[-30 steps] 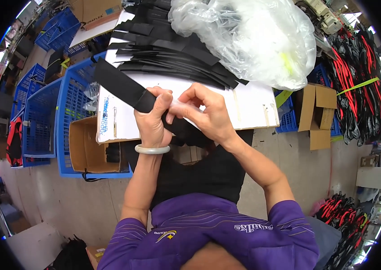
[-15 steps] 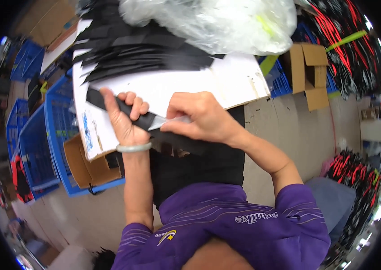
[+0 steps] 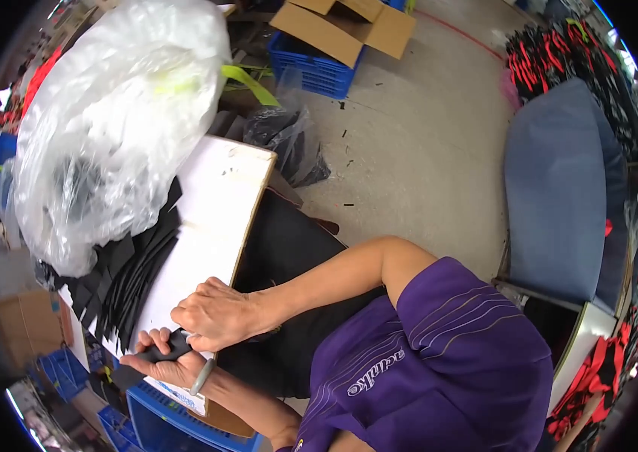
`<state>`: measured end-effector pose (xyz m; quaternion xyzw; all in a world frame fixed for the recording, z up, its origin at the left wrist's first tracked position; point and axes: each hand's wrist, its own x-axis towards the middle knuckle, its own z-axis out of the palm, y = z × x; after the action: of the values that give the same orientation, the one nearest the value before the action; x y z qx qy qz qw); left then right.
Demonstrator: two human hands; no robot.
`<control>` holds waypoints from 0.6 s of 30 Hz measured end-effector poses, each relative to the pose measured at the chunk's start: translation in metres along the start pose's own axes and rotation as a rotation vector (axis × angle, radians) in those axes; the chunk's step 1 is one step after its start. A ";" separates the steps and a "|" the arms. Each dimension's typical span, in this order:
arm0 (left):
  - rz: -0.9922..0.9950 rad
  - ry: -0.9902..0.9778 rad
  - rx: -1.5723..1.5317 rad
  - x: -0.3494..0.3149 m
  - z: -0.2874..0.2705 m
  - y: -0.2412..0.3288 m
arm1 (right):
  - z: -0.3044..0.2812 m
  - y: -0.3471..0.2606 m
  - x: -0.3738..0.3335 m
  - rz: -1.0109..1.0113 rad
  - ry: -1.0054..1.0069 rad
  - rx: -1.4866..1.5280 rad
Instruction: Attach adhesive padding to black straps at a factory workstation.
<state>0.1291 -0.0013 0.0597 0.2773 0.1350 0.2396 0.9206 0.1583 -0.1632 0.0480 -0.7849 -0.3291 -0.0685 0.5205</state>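
Note:
My left hand, with a pale bangle at the wrist, is closed around black fabric strips that stick out on both sides of the fingers. Close against it, my right hand is closed over the inner end of these strips. A small pale bit shows under its fingertips, mostly hidden by the hand. Both hands are above the near end of a white board. A fanned pile of similar black strips lies on the board beyond them.
A large clear plastic bag covers the board's far part. Blue crates stand beyond and below, one with an open cardboard box. At right are a blue-grey cover and hanging red-black straps. Scraps dot the floor.
The view has swung to the right, so the board and hands now appear at the lower left. The left hand keeps the black strips; the right hand now covers more of the pale piece.

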 end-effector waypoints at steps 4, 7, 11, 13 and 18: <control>-0.047 -0.058 0.029 -0.003 0.021 -0.010 | -0.016 0.005 -0.005 0.058 -0.038 0.114; -0.219 -0.137 0.003 -0.007 0.039 -0.027 | -0.020 0.009 -0.008 -0.013 0.086 0.244; -0.203 -0.099 -0.025 0.005 0.039 -0.028 | -0.045 0.014 -0.015 -0.148 0.123 0.156; -0.250 -0.048 -0.141 0.013 0.036 -0.028 | -0.062 0.015 -0.025 -0.115 0.022 0.069; -0.279 0.073 -0.116 0.011 0.023 -0.034 | -0.053 0.019 -0.025 -0.316 0.046 -0.117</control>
<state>0.1595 -0.0305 0.0576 0.1933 0.1915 0.1268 0.9539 0.1630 -0.2247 0.0458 -0.7507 -0.4318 -0.1862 0.4640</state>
